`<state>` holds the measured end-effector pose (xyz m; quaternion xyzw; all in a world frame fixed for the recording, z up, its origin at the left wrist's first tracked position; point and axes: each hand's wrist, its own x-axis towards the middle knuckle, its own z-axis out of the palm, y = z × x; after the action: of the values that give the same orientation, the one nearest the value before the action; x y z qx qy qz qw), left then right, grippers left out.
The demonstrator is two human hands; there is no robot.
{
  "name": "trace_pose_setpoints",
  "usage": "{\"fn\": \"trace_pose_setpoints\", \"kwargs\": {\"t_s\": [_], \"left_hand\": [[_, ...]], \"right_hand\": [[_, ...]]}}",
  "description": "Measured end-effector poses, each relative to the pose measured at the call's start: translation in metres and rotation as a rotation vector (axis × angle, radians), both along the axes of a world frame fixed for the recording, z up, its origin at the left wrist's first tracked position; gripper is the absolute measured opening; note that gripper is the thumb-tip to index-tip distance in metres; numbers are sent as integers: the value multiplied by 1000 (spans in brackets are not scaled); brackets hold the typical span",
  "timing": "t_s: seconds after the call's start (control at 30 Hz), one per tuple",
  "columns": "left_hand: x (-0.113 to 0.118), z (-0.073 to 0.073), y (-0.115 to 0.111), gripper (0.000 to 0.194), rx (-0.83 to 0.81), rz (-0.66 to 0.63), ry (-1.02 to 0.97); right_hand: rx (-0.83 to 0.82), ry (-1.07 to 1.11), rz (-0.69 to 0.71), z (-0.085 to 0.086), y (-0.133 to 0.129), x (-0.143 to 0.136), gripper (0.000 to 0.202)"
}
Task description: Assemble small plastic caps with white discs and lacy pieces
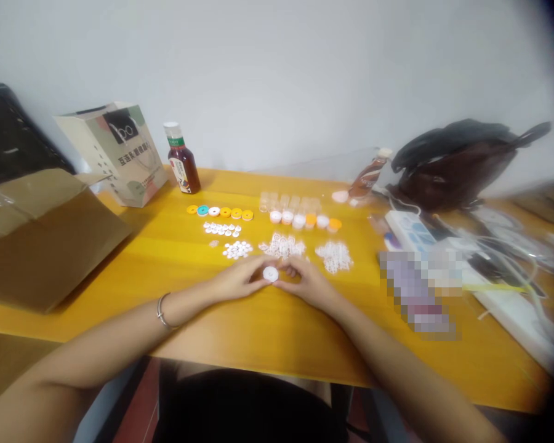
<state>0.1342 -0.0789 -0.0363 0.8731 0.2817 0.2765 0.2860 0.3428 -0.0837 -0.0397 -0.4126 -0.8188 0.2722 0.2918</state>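
Observation:
Between my fingertips, low over the table, is a white round cap [271, 274]. My left hand [242, 277] pinches its left side, and my right hand [308, 282] grips it from the right. Just beyond them lie a pile of small white discs [238, 249], a heap of clear-white small parts [282, 246] and another such heap [335, 256]. Farther back runs a row of orange, teal and white caps [225, 212]. Beside it stands a row of white and orange capped pieces [299, 221], with clear cups [290, 202] behind.
An open cardboard box [60, 246] takes up the left, near a paper bag [120, 154] and a dark drink bottle [183, 160]. On the right are a brown bottle [368, 178], a black bag [447, 163], a white power strip [406, 231] and cables.

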Motion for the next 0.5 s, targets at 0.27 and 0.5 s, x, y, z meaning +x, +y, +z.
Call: {"fn": "trace_pose_setpoints", "kwargs": {"t_s": [0.27, 0.5], "left_hand": [[-2, 1, 2, 40, 87, 58, -57], [-28, 100, -32, 51, 578, 328, -638]], "right_hand": [[20, -2, -22, -3, 0, -2, 17], [21, 13, -61, -4, -2, -3, 18]]}}
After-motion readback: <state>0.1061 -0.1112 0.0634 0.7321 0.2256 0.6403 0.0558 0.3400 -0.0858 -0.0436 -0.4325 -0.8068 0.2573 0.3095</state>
